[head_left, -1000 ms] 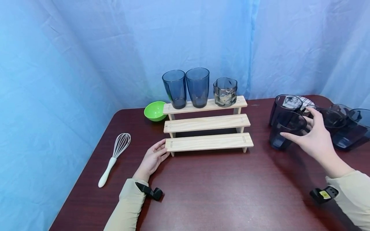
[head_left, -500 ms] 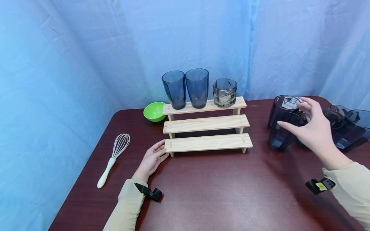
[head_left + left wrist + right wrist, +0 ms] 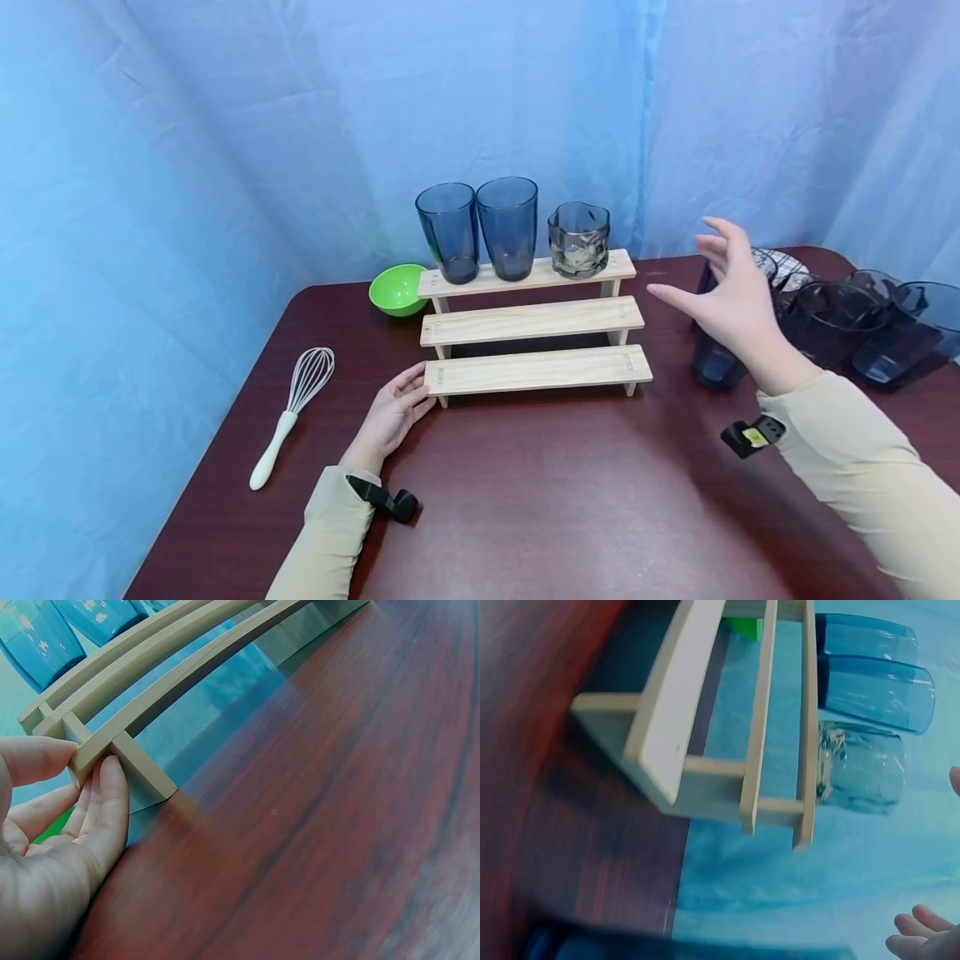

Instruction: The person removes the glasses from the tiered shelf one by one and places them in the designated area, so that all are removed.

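A three-tier wooden rack (image 3: 540,371) stands mid-table. My left hand (image 3: 390,417) pinches the left end of its lowest shelf; in the left wrist view the thumb (image 3: 45,760) lies over the board and fingers are underneath. On the top shelf stand two tall blue glasses (image 3: 448,229) and a shorter wavy-sided glass (image 3: 579,242), all upright. My right hand (image 3: 738,312) is in the air right of the rack, thumb and fingers spread wide around nothing. Behind and below it, partly hidden, is a tall dark glass (image 3: 716,362).
Several dark glasses (image 3: 836,321) crowd the table's right side, with a patterned white item (image 3: 783,265) behind them. A green bowl (image 3: 397,292) sits at the rack's back left. A white whisk (image 3: 288,421) lies on the left. Blue curtain (image 3: 480,92) hangs behind the table.
My right hand has drawn away from the dark glass on the right, rising and moving left toward the rack. The left hand stays at the shelf's end.
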{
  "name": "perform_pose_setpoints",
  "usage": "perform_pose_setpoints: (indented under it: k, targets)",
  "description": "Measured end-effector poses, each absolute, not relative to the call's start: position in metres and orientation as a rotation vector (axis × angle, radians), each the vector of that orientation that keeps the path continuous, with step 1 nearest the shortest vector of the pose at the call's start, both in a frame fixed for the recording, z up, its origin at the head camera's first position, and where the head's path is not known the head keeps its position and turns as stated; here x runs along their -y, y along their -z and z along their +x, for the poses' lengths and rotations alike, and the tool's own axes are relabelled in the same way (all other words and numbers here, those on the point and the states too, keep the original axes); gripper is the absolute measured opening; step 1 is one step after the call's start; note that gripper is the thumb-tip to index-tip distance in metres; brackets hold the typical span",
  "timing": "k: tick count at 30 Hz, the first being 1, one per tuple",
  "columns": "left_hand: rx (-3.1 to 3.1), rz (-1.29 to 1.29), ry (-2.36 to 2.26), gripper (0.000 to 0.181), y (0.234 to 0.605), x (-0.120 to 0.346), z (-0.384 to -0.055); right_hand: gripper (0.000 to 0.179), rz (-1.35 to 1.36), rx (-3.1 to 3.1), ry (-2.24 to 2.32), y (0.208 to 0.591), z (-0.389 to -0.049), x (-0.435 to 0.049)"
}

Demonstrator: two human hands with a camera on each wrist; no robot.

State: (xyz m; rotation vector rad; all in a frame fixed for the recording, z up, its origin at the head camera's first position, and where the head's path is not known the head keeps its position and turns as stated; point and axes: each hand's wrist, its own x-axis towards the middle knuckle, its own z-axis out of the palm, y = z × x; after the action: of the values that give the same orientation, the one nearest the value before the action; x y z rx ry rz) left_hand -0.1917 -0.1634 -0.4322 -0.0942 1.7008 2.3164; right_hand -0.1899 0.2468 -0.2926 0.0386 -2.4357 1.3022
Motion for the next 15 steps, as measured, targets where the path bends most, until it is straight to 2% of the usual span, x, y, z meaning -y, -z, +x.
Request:
perform_pose_setpoints:
  k: [15]
  targets:
    - [-1.684,-0.087,-2.331,0.055,0.433,0.163,-0.192,0.107,0.029,2.481,-1.531,0.296,-0.247,-0.204]
